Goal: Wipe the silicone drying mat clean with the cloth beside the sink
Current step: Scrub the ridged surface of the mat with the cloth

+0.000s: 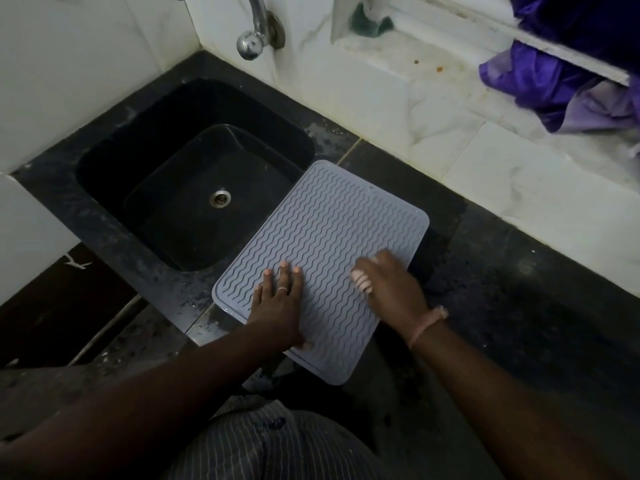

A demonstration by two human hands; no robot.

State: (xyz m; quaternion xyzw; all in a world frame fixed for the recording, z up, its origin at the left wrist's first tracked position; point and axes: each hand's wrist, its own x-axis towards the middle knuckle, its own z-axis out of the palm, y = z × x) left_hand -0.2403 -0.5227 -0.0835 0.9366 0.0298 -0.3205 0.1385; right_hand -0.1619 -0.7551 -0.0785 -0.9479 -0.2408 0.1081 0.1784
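Note:
A grey silicone drying mat with wavy ridges lies at an angle on the dark counter, its far corner overhanging the sink. My left hand rests flat on the mat's near left part, fingers spread, a ring on one finger. My right hand is on the mat's near right side. It is motion-blurred, its fingers are curled in, and no cloth shows in it. A purple cloth hangs bunched over the window ledge at the far right, away from both hands.
A black sink with a steel drain sits left of the mat, under a chrome tap. A green scrubber lies on the white ledge behind. Dark counter stretches to the right, and white tiles back it.

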